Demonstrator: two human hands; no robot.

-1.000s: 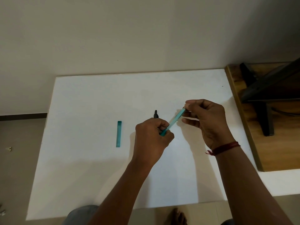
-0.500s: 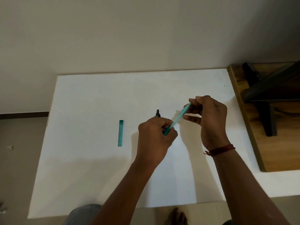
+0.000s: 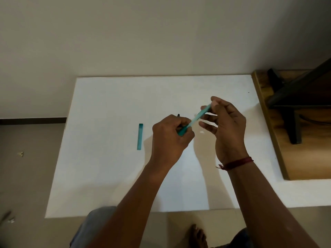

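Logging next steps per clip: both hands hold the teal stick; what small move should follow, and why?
Probably a short pull apart along its length. The left hand grips the lower end of the teal stick, the right hand pinches the upper end, above the white table. A second teal piece lies apart to the left, hinting at parts being separated.

Left hand (image 3: 172, 135) hides most of a black thing (image 3: 178, 115), perhaps a pen.
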